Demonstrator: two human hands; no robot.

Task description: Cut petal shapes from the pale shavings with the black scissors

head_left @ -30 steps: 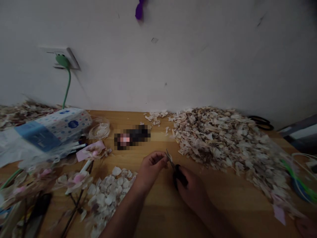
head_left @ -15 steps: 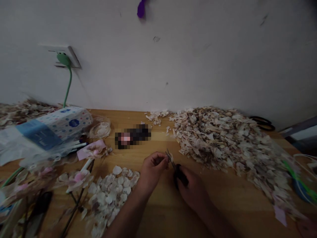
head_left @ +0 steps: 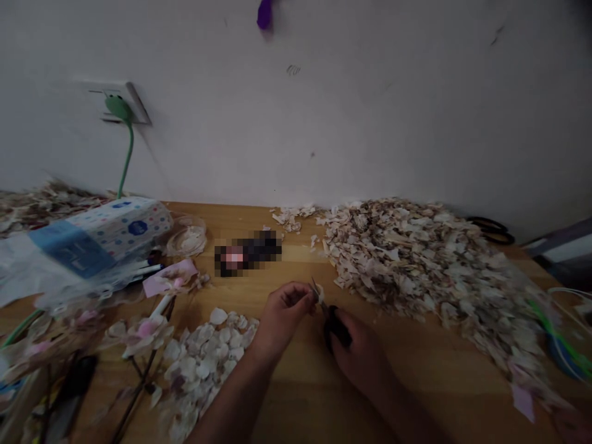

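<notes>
Near the middle of the wooden table (head_left: 305, 394), my left hand (head_left: 287, 314) pinches a small pale petal (head_left: 320, 294) between thumb and fingertips. My right hand (head_left: 363, 351) is closed round the black handles of a pair of scissors (head_left: 337, 328). The scissor blades point up and left and meet the petal at my left fingertips. To the left of my left forearm lies a pile of rounded whitish petals (head_left: 208, 364). A large heap of pale, crumpled scraps (head_left: 407, 259) spreads over the right side.
A tissue pack (head_left: 102, 237) lies at the left, with pink-centred flowers (head_left: 147, 328) and dark stems in front. A blurred dark object (head_left: 250, 253) lies beyond my hands. Black scissor handles (head_left: 491, 229) rest at the back right. A green plug (head_left: 119, 107) sits in the wall socket.
Both hands hold nearly the same place. The petal shows slightly more between the scissor blades and my left fingertips.
</notes>
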